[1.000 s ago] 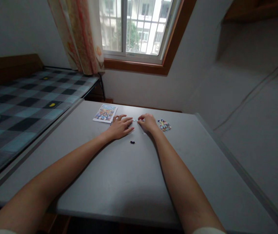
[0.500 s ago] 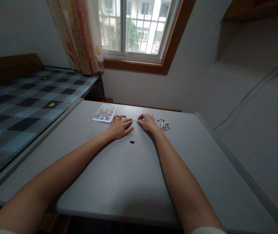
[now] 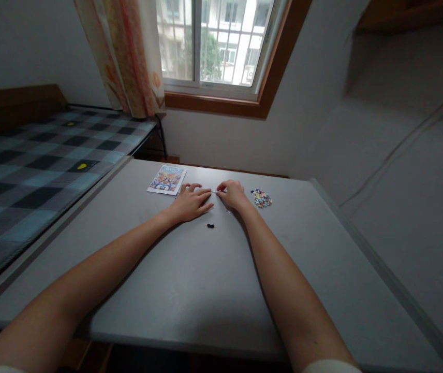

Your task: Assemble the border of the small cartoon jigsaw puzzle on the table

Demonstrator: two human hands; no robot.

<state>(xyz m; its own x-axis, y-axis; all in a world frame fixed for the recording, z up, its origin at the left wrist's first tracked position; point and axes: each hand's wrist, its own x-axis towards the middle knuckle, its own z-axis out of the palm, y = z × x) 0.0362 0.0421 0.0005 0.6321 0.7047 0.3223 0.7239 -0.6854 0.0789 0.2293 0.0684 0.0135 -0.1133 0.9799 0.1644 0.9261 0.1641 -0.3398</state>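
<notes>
**Head view: both hands meet at a small piece, far centre of table**

Nearest the camera, both bare forearms run forward over the grey table.

A lone dark piece lies on the surface just short of the hands and touches neither; it appears to be set aside.

The left hand lies palm down, fingers extended and slightly spread, gripping nothing. The flat posture suggests it is bracing against the surface.

The right hand has its fingers curled in, tips pointing left. A small pale piece sits on the table between the two sets of fingertips. It is too small to establish whether the right fingers pinch it or only touch it.

A colourful heap of pieces lies just right of the right hand, probably kept there for easy reach. A printed picture card lies face up just beyond the left hand, seemingly placed for viewing.

Further off are a bed with a checked cover at left, a curtain and a window.
</notes>
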